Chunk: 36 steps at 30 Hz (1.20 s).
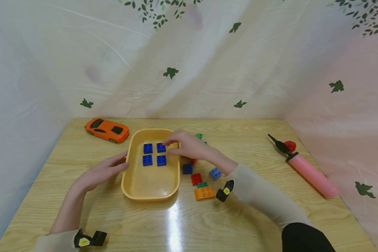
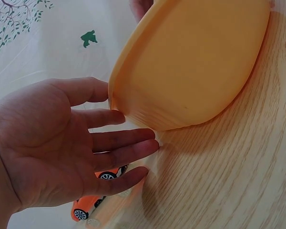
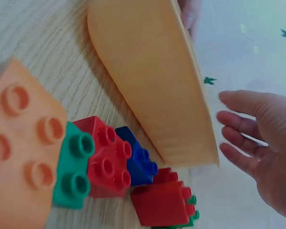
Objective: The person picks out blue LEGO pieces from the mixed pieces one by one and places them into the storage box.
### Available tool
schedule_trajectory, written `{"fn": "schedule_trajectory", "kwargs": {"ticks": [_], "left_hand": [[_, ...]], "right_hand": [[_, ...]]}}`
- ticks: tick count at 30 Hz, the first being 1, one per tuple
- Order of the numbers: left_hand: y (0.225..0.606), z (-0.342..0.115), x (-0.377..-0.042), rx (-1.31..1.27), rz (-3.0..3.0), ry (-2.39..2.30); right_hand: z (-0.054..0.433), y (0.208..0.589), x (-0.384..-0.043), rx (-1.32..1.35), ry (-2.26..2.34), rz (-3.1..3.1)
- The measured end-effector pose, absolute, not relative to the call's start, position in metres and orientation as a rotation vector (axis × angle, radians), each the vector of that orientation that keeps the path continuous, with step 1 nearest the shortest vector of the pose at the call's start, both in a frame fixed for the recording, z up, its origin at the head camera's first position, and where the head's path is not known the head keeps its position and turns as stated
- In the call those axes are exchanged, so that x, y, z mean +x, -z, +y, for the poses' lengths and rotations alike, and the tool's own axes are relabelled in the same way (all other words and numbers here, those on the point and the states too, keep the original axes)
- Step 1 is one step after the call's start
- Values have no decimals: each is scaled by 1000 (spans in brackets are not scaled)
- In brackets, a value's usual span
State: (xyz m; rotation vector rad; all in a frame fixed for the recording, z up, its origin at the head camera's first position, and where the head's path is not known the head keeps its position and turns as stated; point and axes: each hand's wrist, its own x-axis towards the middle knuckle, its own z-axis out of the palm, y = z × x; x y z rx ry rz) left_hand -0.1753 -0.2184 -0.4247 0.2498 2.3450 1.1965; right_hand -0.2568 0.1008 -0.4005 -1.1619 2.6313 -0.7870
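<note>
A yellow tray (image 1: 150,183) holds several dark blue toy bricks (image 1: 147,160), set two by two. My left hand (image 1: 105,171) rests against the tray's left side, fingers spread; in the left wrist view the thumb and index fingertip (image 2: 117,117) touch its wall. Over the tray's right rim reaches my right hand (image 1: 189,145), its fingertips beside the far right blue brick (image 1: 161,148). Nothing shows between the right hand's fingers in the right wrist view, where they are slightly bent and parted. The tray wall hides the bricks inside it from both wrist views.
Right of the tray lie loose bricks: an orange one (image 1: 204,193), a red one (image 1: 196,179), a dark blue one (image 1: 187,168) and a light blue one (image 1: 215,173). An orange toy car (image 1: 107,130) stands at back left. A pink hand pump (image 1: 313,175) lies far right.
</note>
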Motion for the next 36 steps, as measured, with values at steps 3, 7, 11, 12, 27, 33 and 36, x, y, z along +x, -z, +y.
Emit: {"fn": "schedule_trajectory", "kwargs": {"ticks": [3, 7, 11, 12, 27, 33, 36], "left_hand": [[425, -218, -176, 250, 2344, -1197], [426, -219, -176, 249, 2343, -1197], [427, -219, -176, 242, 2347, -1190], [427, -219, -176, 241, 2349, -1188], [426, -218, -176, 228, 2345, -1187], [426, -219, -177, 235, 2336, -1198], [426, -219, -177, 239, 2335, -1201]], "right_hand": [[113, 401, -254, -1114, 1018, 2602], [128, 402, -248, -1026, 1239, 2577], [142, 405, -242, -935, 1374, 2553], [144, 407, -240, -922, 1396, 2540], [176, 435, -218, -836, 1299, 2480], [180, 436, -212, -870, 1186, 2495], [181, 435, -210, -879, 1159, 2495]]}}
